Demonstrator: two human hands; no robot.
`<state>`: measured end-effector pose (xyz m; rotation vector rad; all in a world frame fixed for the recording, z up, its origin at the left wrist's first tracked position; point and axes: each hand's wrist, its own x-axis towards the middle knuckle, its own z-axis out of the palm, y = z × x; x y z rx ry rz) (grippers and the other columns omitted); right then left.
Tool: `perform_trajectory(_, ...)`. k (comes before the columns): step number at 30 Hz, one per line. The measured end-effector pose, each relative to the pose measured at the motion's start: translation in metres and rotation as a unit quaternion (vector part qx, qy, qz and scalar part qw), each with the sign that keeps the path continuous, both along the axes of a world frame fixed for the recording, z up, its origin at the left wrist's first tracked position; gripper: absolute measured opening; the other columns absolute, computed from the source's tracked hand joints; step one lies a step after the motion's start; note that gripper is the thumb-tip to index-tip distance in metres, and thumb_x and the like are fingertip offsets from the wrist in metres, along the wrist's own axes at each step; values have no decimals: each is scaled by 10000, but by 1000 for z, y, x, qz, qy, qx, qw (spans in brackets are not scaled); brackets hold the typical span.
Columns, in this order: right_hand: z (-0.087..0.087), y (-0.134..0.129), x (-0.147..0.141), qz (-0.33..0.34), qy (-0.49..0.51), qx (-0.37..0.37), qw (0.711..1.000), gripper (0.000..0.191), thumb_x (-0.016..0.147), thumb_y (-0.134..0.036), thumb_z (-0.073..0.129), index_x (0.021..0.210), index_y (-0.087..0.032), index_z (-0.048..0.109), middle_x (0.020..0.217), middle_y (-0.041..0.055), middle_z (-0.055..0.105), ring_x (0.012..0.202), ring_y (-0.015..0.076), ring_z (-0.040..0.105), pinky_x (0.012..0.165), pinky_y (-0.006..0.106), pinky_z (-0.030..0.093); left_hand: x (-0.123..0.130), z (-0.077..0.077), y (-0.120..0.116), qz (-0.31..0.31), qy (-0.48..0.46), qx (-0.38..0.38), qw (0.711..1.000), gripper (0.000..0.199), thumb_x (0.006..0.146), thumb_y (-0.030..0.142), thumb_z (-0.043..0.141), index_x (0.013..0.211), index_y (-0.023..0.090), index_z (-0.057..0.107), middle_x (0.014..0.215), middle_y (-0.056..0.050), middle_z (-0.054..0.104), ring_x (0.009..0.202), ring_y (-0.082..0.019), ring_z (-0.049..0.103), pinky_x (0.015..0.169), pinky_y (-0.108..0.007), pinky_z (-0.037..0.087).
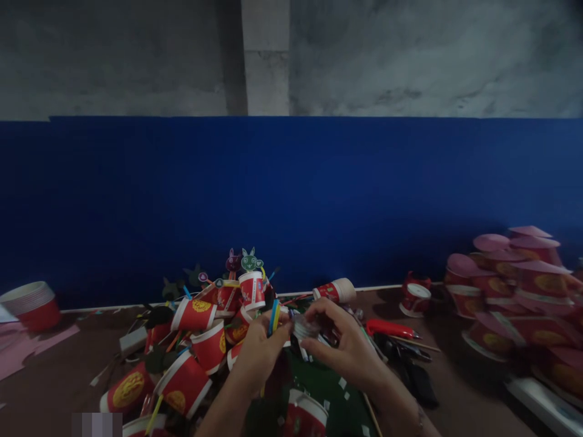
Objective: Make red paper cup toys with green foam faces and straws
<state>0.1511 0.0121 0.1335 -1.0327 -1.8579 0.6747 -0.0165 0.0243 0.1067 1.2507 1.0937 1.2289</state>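
Near the middle of the table, my left hand is closed around a yellow and a blue straw, which stand up between thumb and fingers. My right hand curls its fingers and thumb about a translucent greyish round thing that looks like a roll of clear tape. Its far side is blurred and partly covered by the fingers. Both hands are close together above a dark green mat dotted with small white scraps. A red paper cup lies on the mat below them.
Left of my hands lies a heap of red paper cups with straws and paper animal cutouts. A cup stack stands far left. To the right are a red cutter-like tool and cups with pink paper tops. A blue panel rises behind.
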Motion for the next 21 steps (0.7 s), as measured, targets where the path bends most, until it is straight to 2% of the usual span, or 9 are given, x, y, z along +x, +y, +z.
perform_trajectory(5, -1, -1, 2, 46, -23, -50, 997, 357, 788, -233, 585, 1143, -217, 548, 894, 26, 631, 799, 162, 575, 716, 277, 465, -1, 7, -3, -13, 36, 18, 999, 238, 729, 358, 639, 838, 148, 616, 522, 56, 468, 555, -126, 470, 580, -234, 382)
perform_trajectory(9, -2, 2, 4, -16, -100, -26, 995, 444, 760, -207, 587, 1202, -228, 557, 848, 29, 646, 756, 176, 591, 721, 309, 461, -1, 8, -4, -29, 65, 59, 996, 161, 764, 320, 599, 748, 160, 592, 596, 40, 501, 563, -109, 444, 586, -226, 372)
perform_trajectory(13, -6, 5, 3, -21, -135, -15, 991, 308, 777, -208, 549, 1062, -216, 665, 813, 44, 673, 731, 179, 603, 674, 287, 453, -1, 2, 0, -30, 68, 52, 996, 160, 764, 320, 603, 734, 163, 588, 635, 34, 514, 548, -97, 416, 549, -214, 350)
perform_trajectory(16, -12, 10, 3, -25, -120, -29, 992, 233, 790, -206, 519, 911, -196, 717, 760, 45, 678, 668, 158, 600, 617, 253, 445, 1, -2, 3, -16, 63, 11, 998, 212, 727, 364, 645, 758, 159, 605, 594, 49, 479, 513, -87, 381, 506, -208, 319)
perform_trajectory(21, -18, 21, 9, -125, -72, -25, 989, 215, 792, -273, 513, 806, -184, 708, 653, 39, 659, 592, 164, 593, 555, 250, 433, 7, -3, 3, -35, -23, -71, 997, 447, 679, 511, 662, 964, 178, 573, 495, 112, 313, 415, -54, 220, 426, -194, 178)
